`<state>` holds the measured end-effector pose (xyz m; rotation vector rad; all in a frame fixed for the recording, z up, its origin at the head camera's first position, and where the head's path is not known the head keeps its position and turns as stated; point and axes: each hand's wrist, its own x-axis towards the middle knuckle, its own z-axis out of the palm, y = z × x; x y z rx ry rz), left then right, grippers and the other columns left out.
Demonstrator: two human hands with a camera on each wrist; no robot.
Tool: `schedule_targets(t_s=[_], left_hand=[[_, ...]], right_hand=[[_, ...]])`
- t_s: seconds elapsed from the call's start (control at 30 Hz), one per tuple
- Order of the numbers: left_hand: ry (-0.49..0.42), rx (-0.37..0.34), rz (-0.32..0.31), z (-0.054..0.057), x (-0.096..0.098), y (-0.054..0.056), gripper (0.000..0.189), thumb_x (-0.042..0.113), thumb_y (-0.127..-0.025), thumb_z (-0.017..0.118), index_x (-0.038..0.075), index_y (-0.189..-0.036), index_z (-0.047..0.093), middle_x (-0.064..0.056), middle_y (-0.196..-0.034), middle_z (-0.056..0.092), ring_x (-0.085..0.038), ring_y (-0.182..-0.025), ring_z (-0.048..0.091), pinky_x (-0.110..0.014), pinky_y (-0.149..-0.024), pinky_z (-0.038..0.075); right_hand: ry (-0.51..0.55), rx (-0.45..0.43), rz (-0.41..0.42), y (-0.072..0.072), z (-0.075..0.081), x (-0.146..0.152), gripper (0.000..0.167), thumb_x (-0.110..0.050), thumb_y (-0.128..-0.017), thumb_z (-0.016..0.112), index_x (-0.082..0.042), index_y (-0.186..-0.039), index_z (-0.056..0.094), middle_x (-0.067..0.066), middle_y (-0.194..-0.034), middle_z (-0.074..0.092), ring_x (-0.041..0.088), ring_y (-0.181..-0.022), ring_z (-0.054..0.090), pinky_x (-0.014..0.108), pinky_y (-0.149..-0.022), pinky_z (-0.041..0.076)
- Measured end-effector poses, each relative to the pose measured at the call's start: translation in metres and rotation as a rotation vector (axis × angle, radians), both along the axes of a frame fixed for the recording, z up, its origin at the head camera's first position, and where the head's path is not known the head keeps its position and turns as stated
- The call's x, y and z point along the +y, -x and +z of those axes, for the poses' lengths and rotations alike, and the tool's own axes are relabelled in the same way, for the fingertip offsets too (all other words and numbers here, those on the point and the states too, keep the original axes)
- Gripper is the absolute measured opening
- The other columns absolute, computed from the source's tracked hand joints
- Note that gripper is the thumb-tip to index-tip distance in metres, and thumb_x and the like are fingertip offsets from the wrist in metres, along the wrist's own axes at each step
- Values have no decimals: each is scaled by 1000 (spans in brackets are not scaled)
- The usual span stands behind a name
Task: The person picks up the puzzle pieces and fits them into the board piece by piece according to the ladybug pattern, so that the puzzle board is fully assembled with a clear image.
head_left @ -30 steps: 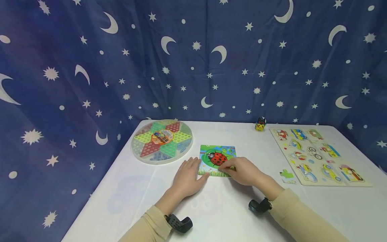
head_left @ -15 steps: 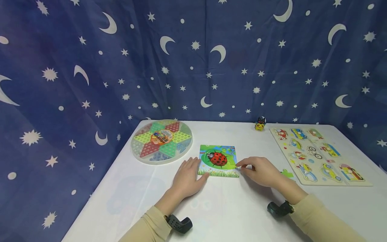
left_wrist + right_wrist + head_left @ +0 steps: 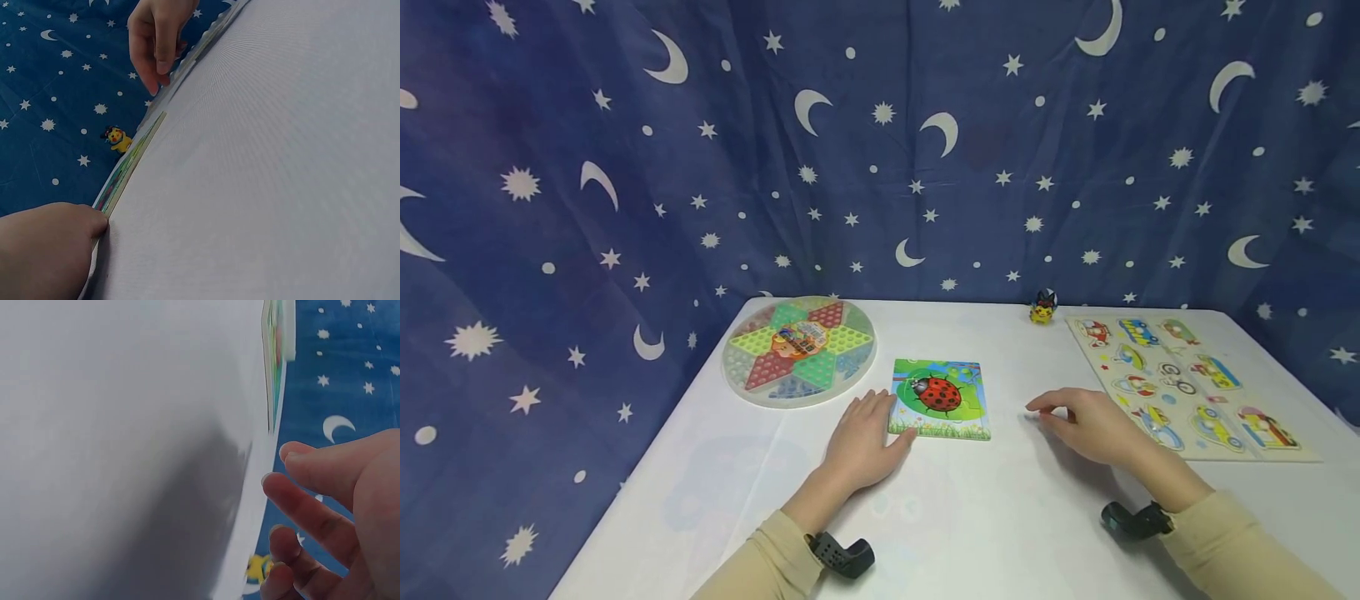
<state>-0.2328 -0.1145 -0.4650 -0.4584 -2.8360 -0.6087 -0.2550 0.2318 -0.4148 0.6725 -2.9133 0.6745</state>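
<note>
A square ladybug jigsaw puzzle lies flat on the white table, with a ladybug on green and grass along its near edge. Flat against its left side rests my left hand, fingers straight and thumb at the near corner. The left wrist view shows that thumb at the puzzle's edge. To the right of the puzzle, my right hand hovers over the table with loosely bent fingers. In the right wrist view its thumb and fingers are spread, with nothing between them.
At the back left lies a round Chinese checkers board. On the right is a wooden board with vehicle pictures, partly behind my right hand. A small yellow figurine stands near the back edge, before a blue star-and-moon curtain.
My right hand has moved off the puzzle to the right and now covers the loose green jigsaw piece seen earlier beside the vehicle board. The left hand has stayed put.
</note>
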Motion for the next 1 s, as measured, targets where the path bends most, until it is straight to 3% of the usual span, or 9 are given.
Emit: schedule_targets(t_s=[0.4,0.63,0.87,1.0], left_hand=[[-16,-1,-5,0,-2,0,69,48,-100,59,-2,-147,51,-20,-152,49,-37,-146,37,-48,-124,23],[-17,3,-3,0,-1,-1,68,47,-100,59,-1,-147,51,-20,-152,49,-37,-146,37,-48,-124,23],[-18,5,-7,1,-1,-1,68,47,-100,59,-1,-147,52,-20,-152,49,-36,-146,38,-47,-124,23],[-17,3,-6,1,-1,-1,68,47,-100,60,-1,-147,52,-20,-152,49,-36,-146,38,-47,-124,24]], right_hand=[[-13,-16,-59,-1,-1,34,24,-4,-93,70,-12,-114,77,2,-102,72,15,-63,46,27,-52,38],[-48,-94,-107,-2,-1,53,25,-14,-93,74,-9,-117,75,5,-105,72,16,-74,52,31,-60,44],[-105,-161,-103,-4,6,69,49,-38,-83,85,-7,-120,73,11,-114,72,27,-96,64,51,-80,55],[-126,-180,-79,-4,8,77,63,-42,-75,90,-5,-122,71,13,-117,71,27,-95,62,49,-79,55]])
